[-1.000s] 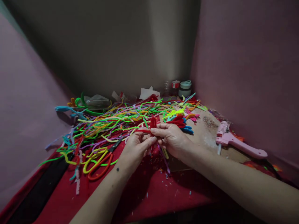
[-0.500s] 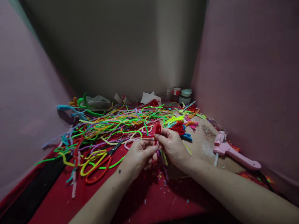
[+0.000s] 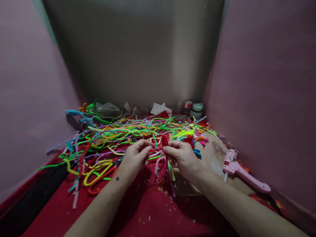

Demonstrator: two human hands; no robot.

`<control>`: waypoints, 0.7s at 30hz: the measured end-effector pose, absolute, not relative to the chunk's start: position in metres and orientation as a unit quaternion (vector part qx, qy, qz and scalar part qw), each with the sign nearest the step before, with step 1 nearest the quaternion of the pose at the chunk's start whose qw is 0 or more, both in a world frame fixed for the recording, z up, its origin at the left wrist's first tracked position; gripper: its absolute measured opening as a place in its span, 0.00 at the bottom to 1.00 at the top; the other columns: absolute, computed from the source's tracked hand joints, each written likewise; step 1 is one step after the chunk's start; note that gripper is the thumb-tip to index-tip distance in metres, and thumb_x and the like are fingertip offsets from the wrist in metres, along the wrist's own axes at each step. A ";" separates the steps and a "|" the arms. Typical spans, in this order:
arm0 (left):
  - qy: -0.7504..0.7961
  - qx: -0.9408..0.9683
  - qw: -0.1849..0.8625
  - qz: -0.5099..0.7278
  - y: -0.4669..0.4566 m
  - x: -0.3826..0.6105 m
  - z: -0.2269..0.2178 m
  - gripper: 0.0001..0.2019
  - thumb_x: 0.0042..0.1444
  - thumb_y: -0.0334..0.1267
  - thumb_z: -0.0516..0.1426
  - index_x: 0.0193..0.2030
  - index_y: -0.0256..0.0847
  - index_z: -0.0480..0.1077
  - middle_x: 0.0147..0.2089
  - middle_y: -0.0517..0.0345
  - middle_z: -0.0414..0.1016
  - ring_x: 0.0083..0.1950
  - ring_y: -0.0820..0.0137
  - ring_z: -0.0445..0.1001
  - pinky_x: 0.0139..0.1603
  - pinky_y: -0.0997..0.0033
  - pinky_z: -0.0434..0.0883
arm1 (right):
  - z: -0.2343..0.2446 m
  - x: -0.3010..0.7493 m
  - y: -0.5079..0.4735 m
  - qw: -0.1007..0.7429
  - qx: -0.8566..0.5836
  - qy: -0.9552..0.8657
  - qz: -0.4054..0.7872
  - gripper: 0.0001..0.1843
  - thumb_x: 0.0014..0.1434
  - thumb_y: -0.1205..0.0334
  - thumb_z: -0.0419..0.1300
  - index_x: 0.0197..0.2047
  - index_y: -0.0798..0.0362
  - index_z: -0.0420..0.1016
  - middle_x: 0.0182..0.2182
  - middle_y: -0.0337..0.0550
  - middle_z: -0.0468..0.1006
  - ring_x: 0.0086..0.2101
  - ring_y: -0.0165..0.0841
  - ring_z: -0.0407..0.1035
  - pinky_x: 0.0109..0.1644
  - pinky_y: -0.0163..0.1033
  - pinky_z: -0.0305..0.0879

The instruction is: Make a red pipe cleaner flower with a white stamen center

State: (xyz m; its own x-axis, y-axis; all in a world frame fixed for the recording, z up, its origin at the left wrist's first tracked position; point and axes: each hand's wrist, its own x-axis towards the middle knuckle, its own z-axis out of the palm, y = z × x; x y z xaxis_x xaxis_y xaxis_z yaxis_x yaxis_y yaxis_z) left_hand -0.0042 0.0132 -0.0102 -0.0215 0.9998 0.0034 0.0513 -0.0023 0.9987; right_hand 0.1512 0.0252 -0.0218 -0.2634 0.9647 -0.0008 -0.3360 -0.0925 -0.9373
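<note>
Between thumb and fingers of my right hand [image 3: 181, 154] is a red pipe cleaner [image 3: 164, 141], its upper part bent into a narrow upright loop. One red length of it runs left to my left hand [image 3: 138, 154], whose thumb and forefinger pinch the end. Both hands are closed and a short gap separates them. Just behind them spreads a tangled heap of colourful pipe cleaners [image 3: 123, 130]. Scissors with red handles [image 3: 95, 191] lie left of my left hand, partly covered by pipe cleaners and my wrist.
A pink glue gun [image 3: 243, 171] lies at right on a brown board [image 3: 214, 161]. Small scraps dot the red cloth [image 3: 148, 204]. Along the back wall stand a lidded jar [image 3: 197, 110], white paper [image 3: 159, 109] and clear plastic packaging [image 3: 107, 108]. Pink panels rise on both sides.
My left hand has moved left, away from my right hand, drawing a red length out between them. The right hand still holds the looped part. The view has shifted slightly.
</note>
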 end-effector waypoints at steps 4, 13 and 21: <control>0.449 0.509 0.515 0.523 0.010 -0.014 -0.001 0.11 0.49 0.41 0.60 0.39 0.40 0.73 0.19 0.68 0.62 0.17 0.81 0.54 0.17 0.80 0.51 | -0.018 0.149 0.016 0.435 -0.355 -0.487 0.669 0.09 0.43 0.63 0.65 0.20 0.58 0.71 0.14 0.34 0.67 0.14 0.20 0.54 0.17 0.30 0.45; 0.402 0.551 0.596 0.423 0.005 -0.011 -0.003 0.07 0.47 0.36 0.61 0.33 0.36 0.75 0.22 0.62 0.68 0.21 0.79 0.60 0.22 0.78 0.56 | -0.020 0.150 0.017 0.342 -0.381 -0.473 0.717 0.07 0.39 0.65 0.66 0.21 0.58 0.73 0.12 0.33 0.66 0.12 0.20 0.52 0.14 0.29 0.42; 0.463 0.615 0.494 0.403 0.005 -0.009 -0.001 0.09 0.49 0.40 0.58 0.26 0.36 0.71 0.19 0.63 0.63 0.20 0.77 0.58 0.22 0.76 0.55 | -0.017 0.155 0.017 0.316 -0.353 -0.498 0.726 0.10 0.42 0.59 0.66 0.22 0.59 0.73 0.13 0.34 0.67 0.12 0.20 0.53 0.13 0.29 0.45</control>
